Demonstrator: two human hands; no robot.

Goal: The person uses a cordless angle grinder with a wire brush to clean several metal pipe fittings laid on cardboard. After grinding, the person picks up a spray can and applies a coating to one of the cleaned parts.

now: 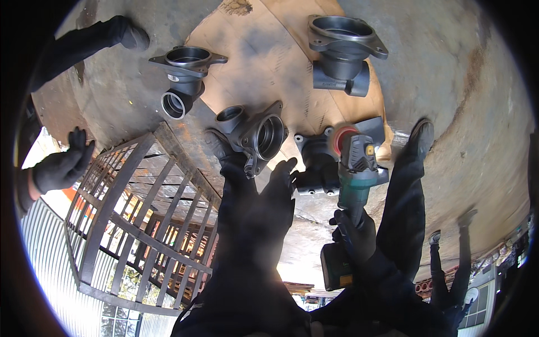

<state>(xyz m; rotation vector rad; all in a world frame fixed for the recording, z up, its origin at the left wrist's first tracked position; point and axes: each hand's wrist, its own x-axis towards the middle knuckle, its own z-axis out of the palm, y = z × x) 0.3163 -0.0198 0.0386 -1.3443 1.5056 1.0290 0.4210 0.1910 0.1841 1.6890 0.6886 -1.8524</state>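
Note:
My right hand (355,231), in a black glove, grips the handle of a green cordless angle grinder (357,168). Its red disc (340,138) rests against a dark cast metal housing (315,164) lying on the ground. My left hand (282,182), also in a black glove, has its fingers spread and holds nothing. It hovers just beside a second flanged cast housing (259,135), between the two castings. My dark shoe (220,147) sits against that second housing.
Two more flanged castings (184,76) (343,51) lie farther off on a cardboard sheet (264,62) over concrete. A rusty metal grate (140,213) stands at left. Another person's gloved hand (62,167) and shoe (126,33) are at left. My other shoe (420,140) is at right.

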